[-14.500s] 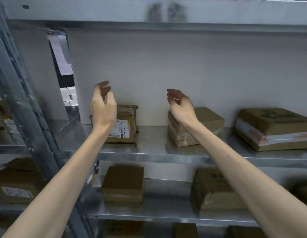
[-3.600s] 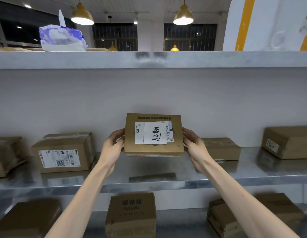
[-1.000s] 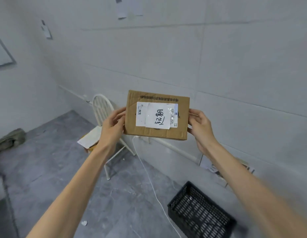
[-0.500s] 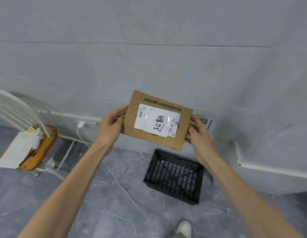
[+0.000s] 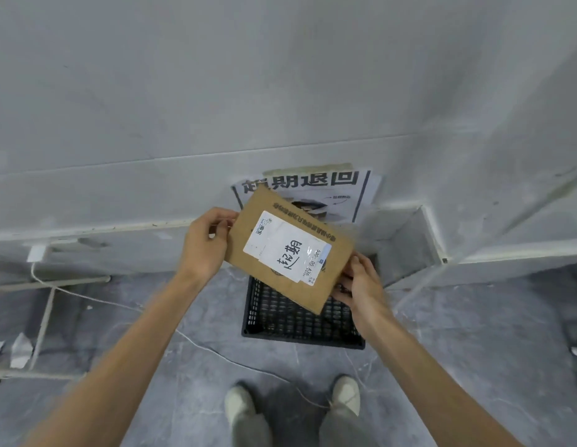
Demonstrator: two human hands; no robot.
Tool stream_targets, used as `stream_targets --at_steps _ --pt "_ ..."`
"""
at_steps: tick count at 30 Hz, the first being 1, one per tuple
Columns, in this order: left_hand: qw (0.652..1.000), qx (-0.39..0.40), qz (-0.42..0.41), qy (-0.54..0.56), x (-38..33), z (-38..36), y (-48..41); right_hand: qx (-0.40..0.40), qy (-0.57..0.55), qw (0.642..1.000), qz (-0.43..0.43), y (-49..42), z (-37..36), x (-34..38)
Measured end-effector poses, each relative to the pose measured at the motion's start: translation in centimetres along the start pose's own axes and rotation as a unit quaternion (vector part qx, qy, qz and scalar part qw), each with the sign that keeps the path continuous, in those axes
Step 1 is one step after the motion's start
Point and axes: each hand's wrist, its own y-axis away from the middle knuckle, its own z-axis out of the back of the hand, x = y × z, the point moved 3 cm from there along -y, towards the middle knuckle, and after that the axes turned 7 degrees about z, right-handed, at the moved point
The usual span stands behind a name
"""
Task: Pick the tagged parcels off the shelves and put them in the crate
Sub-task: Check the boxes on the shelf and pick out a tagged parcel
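At the far left, thin white bars (image 5: pixel 44 314) stand on the grey floor (image 5: pixel 474 350), with a few scraps of paper (image 5: pixel 21 350) beside them. A white cord (image 5: pixel 197 345) runs from a plug low on the wall (image 5: pixel 280 75) across the floor towards the feet.

The left hand (image 5: pixel 206 243) grips the upper left edge of the parcel (image 5: pixel 314 296), its fingers curled round that edge. The parcel is a flat brown cardboard box, held in the air by both hands and tilted so that its left end is higher than its right. A white label (image 5: pixel 274 240) with handwritten characters and a printed code covers much of its face.

Below and behind the parcel, a black mesh crate (image 5: pixel 300 341) sits on the floor against the wall. The parcel is above the crate's far part, not inside it, and nothing else shows in the crate. On the wall above the crate hangs a paper poster (image 5: pixel 329 185) with 4 large printed characters, partly hidden by the parcel.

The right hand (image 5: pixel 361 285) holds the parcel's lower right edge, the thumb on top and the fingers tucked underneath. 2 pale shoes (image 5: pixel 346 393) stand near the bottom.
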Motion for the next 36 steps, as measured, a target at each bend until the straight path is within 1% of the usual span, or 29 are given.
stream_targets --at_steps 5,9,13,18,23,26,30,33,36 --pt "0.998 0.048 0.000 -0.052 5.3 -5.4 -4.7 -0.061 -0.030 0.997 -0.034 -5.1 0.3 -8.1" --pt "0.988 0.093 -0.028 -0.116 10.1 -9.1 -8.4 -0.095 -0.051 0.992 -0.063 -8.6 0.2 -14.9" --pt "0.972 0.148 -0.060 -0.175 15.5 -12.4 -11.4 -0.142 -0.100 0.980 -0.098 -10.5 -0.6 -21.9" --pt "0.950 0.210 -0.079 -0.216 22.5 -16.5 -14.4 -0.183 -0.146 0.962 -0.139 -12.8 -2.3 -29.9" --pt "0.928 0.256 -0.096 -0.253 28.1 -20.2 -16.2 -0.198 -0.164 0.950 -0.176 -15.1 -3.1 -36.7" --pt "0.910 0.285 -0.104 -0.283 31.3 -22.4 -17.0 -0.195 -0.162 0.947 -0.199 -16.4 -3.3 -40.2" --pt "0.893 0.312 -0.094 -0.309 35.3 -24.7 -18.7 -0.197 -0.147 0.947 -0.206 -18.1 -3.8 -43.0" --pt "0.881 0.329 -0.089 -0.328 37.9 -25.9 -20.2 -0.185 -0.109 0.956 -0.198 -19.3 -4.5 -44.5" --pt "0.871 0.342 -0.085 -0.342 40.5 -26.8 -21.5 -0.178 -0.043 0.965 -0.188 -20.7 -5.2 -46.2"
